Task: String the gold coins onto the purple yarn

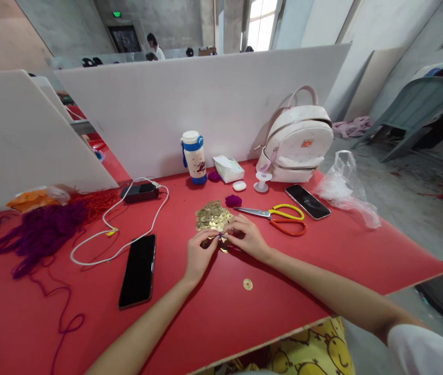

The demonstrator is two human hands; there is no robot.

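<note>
My left hand (201,253) and my right hand (247,238) meet at the near edge of a pile of gold coins (212,214). Both pinch a small piece of purple yarn (220,236) between their fingertips; its details are too small to make out. One loose coin (247,284) lies on the red table (190,333), nearer to me than the hands. Beyond my right hand lie scissors (270,213) with one yellow and one red handle, and a small purple yarn ball (233,200) sits beside their tip.
A black phone (137,271), white cable (108,256) and purple yarn heap (45,229) are left. Behind stand a bottle (195,159), tissue pack (229,169), spool (261,182) and white backpack (297,140). Another phone (307,201) and plastic bag (348,190) lie right.
</note>
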